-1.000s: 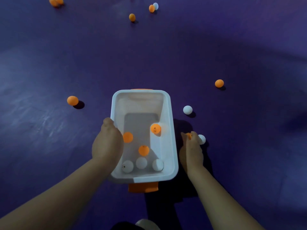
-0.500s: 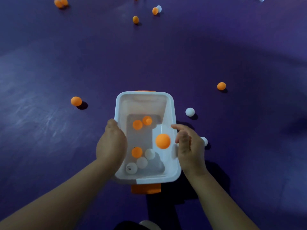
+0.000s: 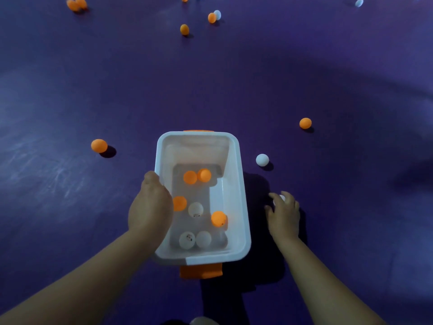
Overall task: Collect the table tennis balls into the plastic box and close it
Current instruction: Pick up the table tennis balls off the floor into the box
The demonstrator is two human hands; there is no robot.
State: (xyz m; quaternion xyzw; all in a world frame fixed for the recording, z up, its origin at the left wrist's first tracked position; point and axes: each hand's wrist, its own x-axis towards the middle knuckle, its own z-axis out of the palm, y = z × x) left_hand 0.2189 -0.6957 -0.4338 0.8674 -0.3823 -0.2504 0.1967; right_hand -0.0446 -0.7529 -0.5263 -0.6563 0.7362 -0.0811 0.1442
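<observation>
The white plastic box (image 3: 236,198) with orange latches stands open on the purple floor, with no lid in view. Several balls lie inside it, among them an orange pair (image 3: 190,177) near the middle and two white balls (image 3: 203,239) at the near end. My left hand (image 3: 150,207) grips the box's left rim. My right hand (image 3: 284,213) is down on the floor just right of the box. Its fingers are spread over a white ball (image 3: 281,198), which shows only partly between them.
Loose on the floor are an orange ball (image 3: 99,145) left of the box, a white ball (image 3: 262,159) and an orange ball (image 3: 305,123) to the right. Several more orange and white balls (image 3: 184,29) lie far ahead.
My right hand let an orange ball go over the box, then swung back right and down onto the white ball on the floor. The balls inside the box have rolled about.
</observation>
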